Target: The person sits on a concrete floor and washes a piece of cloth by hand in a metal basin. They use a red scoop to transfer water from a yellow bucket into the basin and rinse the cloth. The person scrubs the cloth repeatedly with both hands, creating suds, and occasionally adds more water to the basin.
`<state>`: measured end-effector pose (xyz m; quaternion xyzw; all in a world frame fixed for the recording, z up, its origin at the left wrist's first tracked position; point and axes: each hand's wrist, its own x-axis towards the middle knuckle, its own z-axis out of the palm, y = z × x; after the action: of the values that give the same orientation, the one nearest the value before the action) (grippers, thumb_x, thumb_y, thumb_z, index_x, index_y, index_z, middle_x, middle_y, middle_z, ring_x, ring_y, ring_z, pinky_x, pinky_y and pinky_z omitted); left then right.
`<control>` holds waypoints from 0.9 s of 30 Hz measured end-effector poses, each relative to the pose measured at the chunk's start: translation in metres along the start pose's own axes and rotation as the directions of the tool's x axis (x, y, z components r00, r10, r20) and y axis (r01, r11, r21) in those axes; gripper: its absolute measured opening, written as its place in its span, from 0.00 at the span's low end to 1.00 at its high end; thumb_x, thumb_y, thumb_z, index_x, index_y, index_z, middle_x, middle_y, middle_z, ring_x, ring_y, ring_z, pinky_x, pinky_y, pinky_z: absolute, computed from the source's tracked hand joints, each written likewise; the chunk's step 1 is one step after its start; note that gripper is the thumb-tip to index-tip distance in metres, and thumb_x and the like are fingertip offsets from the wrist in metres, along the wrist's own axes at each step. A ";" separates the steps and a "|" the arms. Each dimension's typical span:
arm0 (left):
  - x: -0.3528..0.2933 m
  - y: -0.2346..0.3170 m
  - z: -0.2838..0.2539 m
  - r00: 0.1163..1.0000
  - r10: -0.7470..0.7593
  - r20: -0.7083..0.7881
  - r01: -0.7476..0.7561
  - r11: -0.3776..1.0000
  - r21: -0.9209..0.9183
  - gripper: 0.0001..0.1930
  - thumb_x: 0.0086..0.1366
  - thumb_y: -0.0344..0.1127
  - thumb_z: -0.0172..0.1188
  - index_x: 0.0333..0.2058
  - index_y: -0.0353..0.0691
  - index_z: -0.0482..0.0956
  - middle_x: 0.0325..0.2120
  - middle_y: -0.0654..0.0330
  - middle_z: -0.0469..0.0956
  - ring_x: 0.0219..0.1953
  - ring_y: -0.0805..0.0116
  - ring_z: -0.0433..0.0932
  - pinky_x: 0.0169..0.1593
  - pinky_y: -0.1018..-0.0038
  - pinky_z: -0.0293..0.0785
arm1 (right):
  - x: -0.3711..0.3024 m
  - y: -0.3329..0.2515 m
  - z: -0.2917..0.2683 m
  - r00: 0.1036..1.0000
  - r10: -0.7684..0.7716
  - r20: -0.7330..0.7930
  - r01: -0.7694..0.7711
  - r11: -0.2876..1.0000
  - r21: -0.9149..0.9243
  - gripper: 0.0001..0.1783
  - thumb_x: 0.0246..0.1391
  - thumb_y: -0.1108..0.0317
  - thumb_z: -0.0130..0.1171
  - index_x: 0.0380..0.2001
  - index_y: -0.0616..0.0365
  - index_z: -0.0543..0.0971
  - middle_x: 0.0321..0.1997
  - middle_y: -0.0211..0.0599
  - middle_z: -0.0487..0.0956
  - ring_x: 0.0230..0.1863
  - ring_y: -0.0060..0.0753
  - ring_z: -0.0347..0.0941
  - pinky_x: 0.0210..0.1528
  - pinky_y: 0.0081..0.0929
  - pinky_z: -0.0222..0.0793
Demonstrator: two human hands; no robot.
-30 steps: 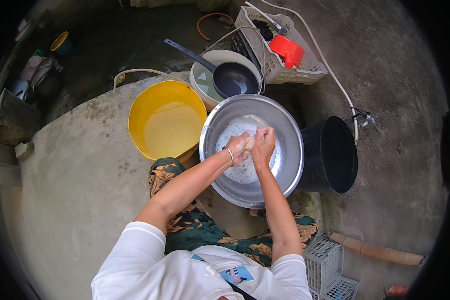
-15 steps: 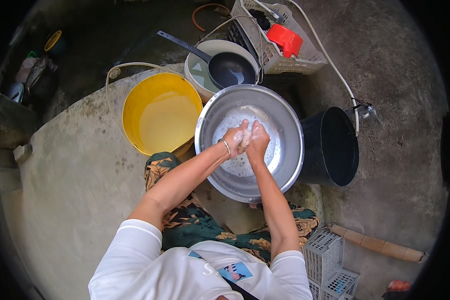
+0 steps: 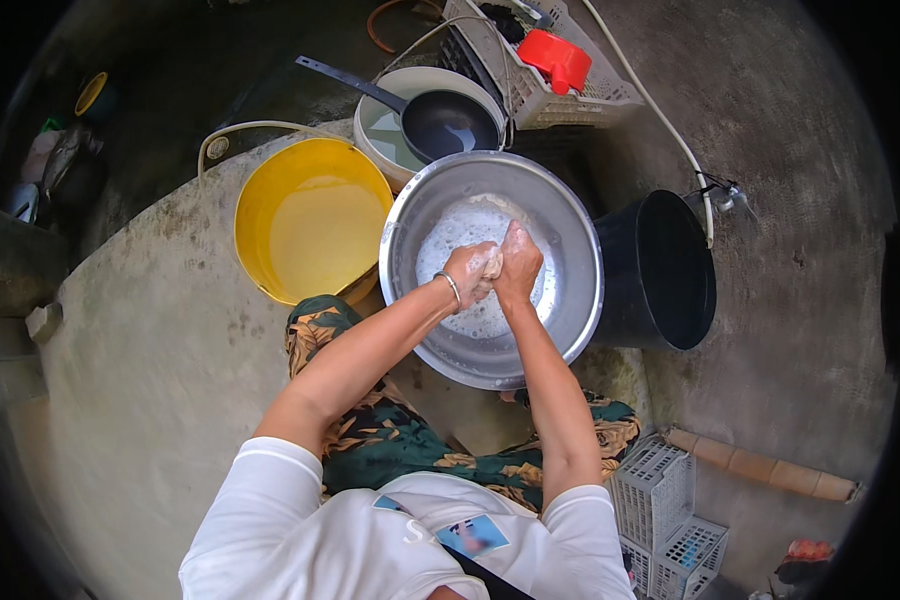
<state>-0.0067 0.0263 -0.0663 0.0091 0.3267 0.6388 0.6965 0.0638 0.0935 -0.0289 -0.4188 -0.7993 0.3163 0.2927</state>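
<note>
Off-white and soft-looking, a bunched lump (image 3: 492,267) shows between the person's two hands, though most of it is hidden and I cannot tell whether it is cloth. The left hand (image 3: 469,266) is curled about its left side with suds on the skin, while the right hand (image 3: 519,262) is closed in a fist against it, back uppermost; both seem to grip it. A second ago the right fingers were pinched up higher and more of the lump showed; now the hands are packed tighter together, which suggests squeezing or rubbing under way rather than a release.

A bracelet (image 3: 451,287) rings the left wrist. Below the hands, foamy water (image 3: 460,230) covers the bottom of a wide metal basin (image 3: 568,270), and the hands have stayed over its middle.

Left of the basin stands a yellow bucket (image 3: 253,215) of water. On the far side, a dark pan (image 3: 450,125) rests across a whitish bucket (image 3: 377,150); farther right, a red dipper (image 3: 556,58) lies on a pale crate (image 3: 555,108). Close on the right is a black bucket (image 3: 625,285). Near right, grey plastic baskets (image 3: 654,480) sit on the floor.
</note>
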 end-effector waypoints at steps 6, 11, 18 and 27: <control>0.015 -0.010 -0.012 0.985 0.071 -0.154 -0.103 0.973 -0.207 0.10 0.58 0.43 0.51 0.24 0.44 0.71 0.19 0.66 0.70 0.19 0.72 0.69 0.20 0.75 0.61 | -0.017 -0.005 0.016 0.994 -0.083 -0.069 0.090 0.990 0.108 0.16 0.55 0.62 0.45 0.22 0.65 0.72 0.15 0.53 0.70 0.17 0.51 0.67 0.24 0.38 0.63; -0.011 0.012 0.020 0.969 0.119 -0.218 -0.108 0.992 0.061 0.13 0.61 0.46 0.47 0.29 0.43 0.73 0.23 0.66 0.73 0.24 0.74 0.70 0.27 0.74 0.65 | -0.003 -0.011 -0.005 0.899 0.338 0.278 -0.436 0.741 0.510 0.15 0.53 0.59 0.49 0.34 0.60 0.74 0.34 0.44 0.72 0.35 0.38 0.66 0.40 0.30 0.62; 0.007 0.006 0.002 0.933 0.323 -0.162 -0.330 0.944 -0.019 0.09 0.62 0.41 0.49 0.27 0.43 0.69 0.17 0.66 0.67 0.18 0.77 0.66 0.20 0.79 0.61 | -0.022 -0.015 -0.004 0.993 -0.070 -0.094 0.088 0.972 0.216 0.09 0.47 0.66 0.55 0.28 0.62 0.75 0.31 0.42 0.73 0.33 0.38 0.69 0.37 0.30 0.65; -0.001 -0.010 0.010 0.962 0.132 -0.240 -0.187 0.958 -0.219 0.12 0.59 0.43 0.52 0.21 0.46 0.68 0.14 0.69 0.65 0.13 0.77 0.63 0.14 0.78 0.57 | -0.009 -0.013 0.009 0.990 -0.127 -0.065 0.125 0.992 -0.035 0.12 0.51 0.67 0.51 0.18 0.63 0.71 0.17 0.51 0.72 0.20 0.54 0.70 0.23 0.41 0.63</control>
<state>0.0069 0.0271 -0.0626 -0.1203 0.3216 0.7248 0.5972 0.0553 0.0778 -0.0261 -0.3823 -0.8188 0.2706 0.3321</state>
